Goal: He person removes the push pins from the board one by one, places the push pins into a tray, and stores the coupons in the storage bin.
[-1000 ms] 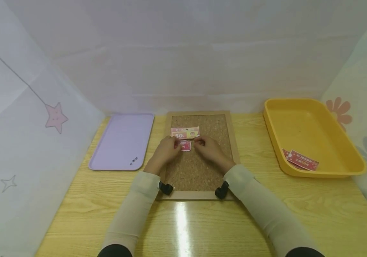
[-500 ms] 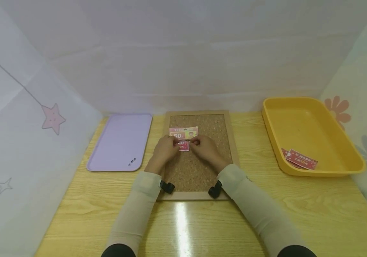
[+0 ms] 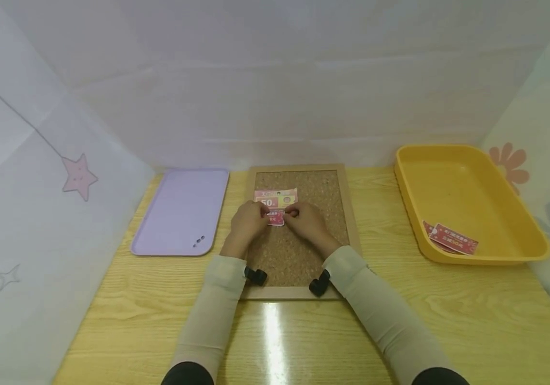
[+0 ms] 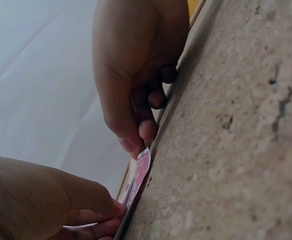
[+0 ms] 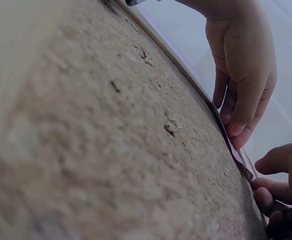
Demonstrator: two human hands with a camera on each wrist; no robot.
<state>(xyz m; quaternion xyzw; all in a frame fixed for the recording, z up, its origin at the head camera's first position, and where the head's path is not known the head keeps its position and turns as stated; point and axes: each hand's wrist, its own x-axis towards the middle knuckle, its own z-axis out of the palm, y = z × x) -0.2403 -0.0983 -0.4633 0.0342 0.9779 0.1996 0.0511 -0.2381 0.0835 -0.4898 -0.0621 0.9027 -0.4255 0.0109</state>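
Note:
A small red coupon [image 3: 277, 218] lies against the framed corkboard [image 3: 299, 262], just below a wider pink and yellow coupon [image 3: 281, 199]. My left hand [image 3: 248, 220] pinches the small coupon's left end between thumb and fingers. At its upper right corner is my right hand [image 3: 307, 220], thumb and forefinger tips at the paper and the other fingers curled in. In the left wrist view the coupon [image 4: 141, 167] stands slightly bent off the cork between both hands. The right wrist view shows the coupon's edge [image 5: 238, 156] close along the cork.
Left of the board lies a flat lilac tray [image 3: 178, 214] with several small dark spots near its front corner. A deep yellow tray [image 3: 477, 208] stands at the right, with several red coupons [image 3: 452, 239] in its front left corner. White sheeting [image 3: 275, 107] closes the back.
Both hands stay at the small coupon, and it keeps its place under the wider one. The forearms have drawn slightly closer together, and the head view has shifted a little.

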